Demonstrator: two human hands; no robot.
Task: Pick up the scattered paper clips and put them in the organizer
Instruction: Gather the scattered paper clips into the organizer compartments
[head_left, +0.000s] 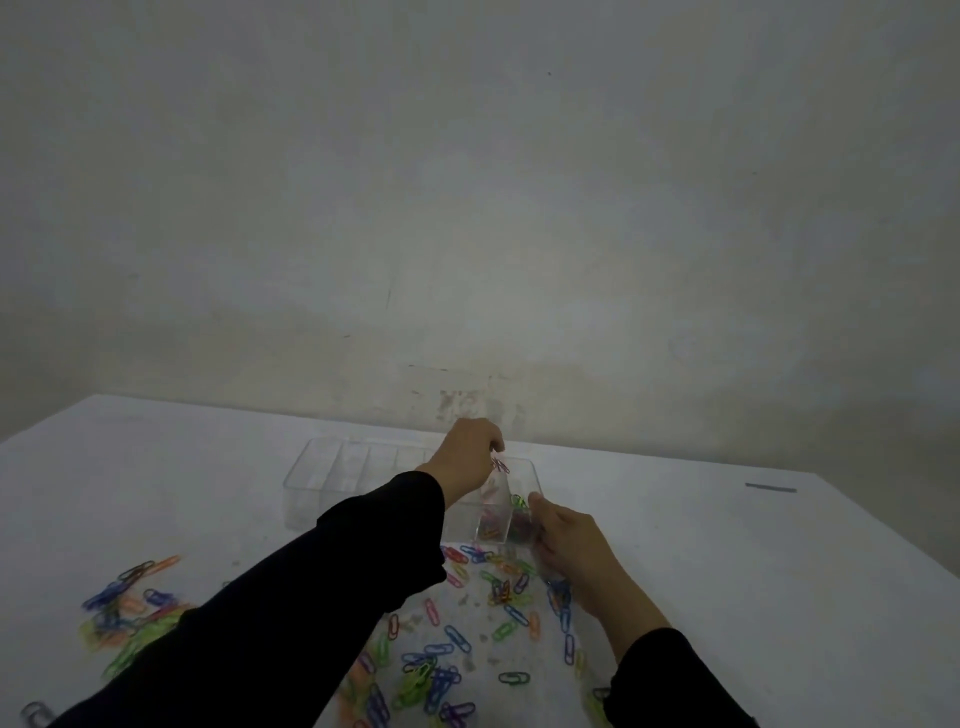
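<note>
Reaching forward from the lower left of the head view, the left hand (466, 453) hangs over the right end of the organizer (332, 470), its black sleeve (291, 597) crossing the table (727, 545) diagonally. Its fingers (496, 444) are curled downward and pinched on a pinkish-red paper clip (501, 464), which dangles just above the organizer's open top. The right hand (569, 540) sits lower and nearer, beside the organizer's right wall, fingers partly folded; the thumb tip touches a green clip (517, 500) at the rim, though whether it grips that clip cannot be told. The organizer is clear plastic, long and shallow, divided into several compartments, standing on the white table near the wall (467, 208). The rightmost compartments hold small heaps of coloured clips; the left compartments look bare. Scattered paper clips (457, 639) in blue, green, orange, pink and purple lie loose on the table in front of the organizer, with a second cluster at far left, blurred.
</note>
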